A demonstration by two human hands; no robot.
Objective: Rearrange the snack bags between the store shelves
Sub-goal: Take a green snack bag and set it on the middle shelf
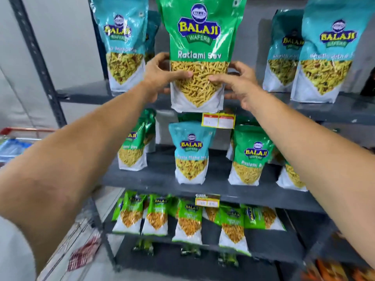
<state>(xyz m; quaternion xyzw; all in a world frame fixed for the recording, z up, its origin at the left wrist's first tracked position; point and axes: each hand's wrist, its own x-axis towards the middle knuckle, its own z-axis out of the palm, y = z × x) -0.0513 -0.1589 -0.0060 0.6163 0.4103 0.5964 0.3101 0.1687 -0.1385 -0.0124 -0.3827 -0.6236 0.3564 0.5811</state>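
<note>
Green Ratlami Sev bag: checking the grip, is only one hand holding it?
No, both hands, left and right, grip the green Ratlami Sev bag by its sides.

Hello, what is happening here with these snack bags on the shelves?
A person is holding a green Ratlami Sev bag with both hands, left hand and right hand gripping its sides, in front of the top shelf. That shelf holds teal Khatta Mitha bags. The shelf below has green and teal bags mixed.
</note>
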